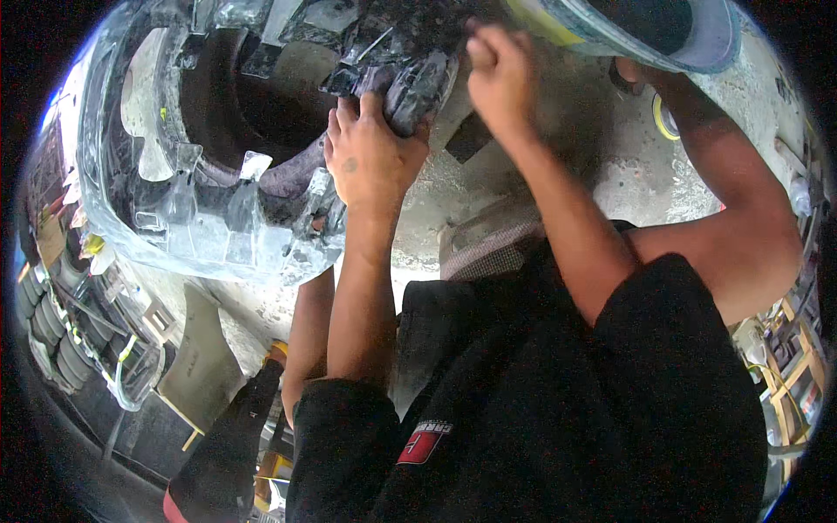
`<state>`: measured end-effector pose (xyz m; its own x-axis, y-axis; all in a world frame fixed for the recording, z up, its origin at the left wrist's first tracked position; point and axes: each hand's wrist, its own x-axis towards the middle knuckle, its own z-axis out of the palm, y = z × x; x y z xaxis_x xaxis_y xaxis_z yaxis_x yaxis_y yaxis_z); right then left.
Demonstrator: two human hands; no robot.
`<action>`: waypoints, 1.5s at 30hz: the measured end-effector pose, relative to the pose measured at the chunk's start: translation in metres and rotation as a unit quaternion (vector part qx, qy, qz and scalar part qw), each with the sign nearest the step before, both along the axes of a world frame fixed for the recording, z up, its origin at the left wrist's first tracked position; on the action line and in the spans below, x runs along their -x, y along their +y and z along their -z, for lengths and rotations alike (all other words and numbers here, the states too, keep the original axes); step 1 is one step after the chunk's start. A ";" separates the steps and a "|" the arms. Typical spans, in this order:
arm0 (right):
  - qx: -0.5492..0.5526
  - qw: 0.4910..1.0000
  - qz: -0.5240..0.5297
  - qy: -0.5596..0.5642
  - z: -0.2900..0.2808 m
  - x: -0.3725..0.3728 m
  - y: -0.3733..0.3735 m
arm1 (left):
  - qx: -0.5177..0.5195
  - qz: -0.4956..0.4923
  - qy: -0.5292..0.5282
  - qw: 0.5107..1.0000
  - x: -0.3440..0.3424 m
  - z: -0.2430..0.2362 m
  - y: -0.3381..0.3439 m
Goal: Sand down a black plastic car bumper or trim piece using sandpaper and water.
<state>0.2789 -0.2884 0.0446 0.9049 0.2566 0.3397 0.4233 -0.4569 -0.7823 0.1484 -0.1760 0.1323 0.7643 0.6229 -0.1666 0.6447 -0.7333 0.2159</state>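
A large curved shell [200, 235], whitish and cloudy with black patches and block-like ridges, lies before me around a dark round opening. My left hand [373, 161] rests palm down on its right part, fingers spread over a dark, glossy strip [418, 94]. The thumb lies at the strip's right edge. To the right, my right hand [504, 83] is closed, thumb and fingers pinched together near the shell's dark upper right end. Whatever the pinch holds is too dark and blurred to make out.
A grey-blue round tub [711, 44] stands at the upper right. A yellow-rimmed roll [665, 116] lies on the concrete floor near my foot. A bent grey panel [202, 362] is at lower left, a wooden frame [795, 375] at far right, and a dark flat piece [469, 137] between my hands.
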 end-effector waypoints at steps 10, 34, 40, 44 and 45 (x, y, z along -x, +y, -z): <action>-0.167 0.919 -0.045 0.354 -0.001 0.010 -0.011 | -0.018 -0.010 -0.004 1.000 0.001 0.001 0.000; -0.192 0.965 0.006 0.179 -0.018 0.006 0.002 | -0.022 -0.003 -0.014 1.000 0.004 0.005 0.003; -0.117 0.988 -0.044 0.095 -0.017 0.033 -0.004 | -0.023 -0.006 -0.016 1.000 0.000 0.001 -0.001; -0.114 0.988 -0.090 0.044 -0.024 0.038 -0.008 | -0.009 -0.017 -0.003 1.000 0.000 -0.001 0.000; -0.113 0.989 -0.088 0.042 -0.024 0.036 -0.010 | -0.009 -0.015 -0.005 1.000 -0.001 0.000 -0.001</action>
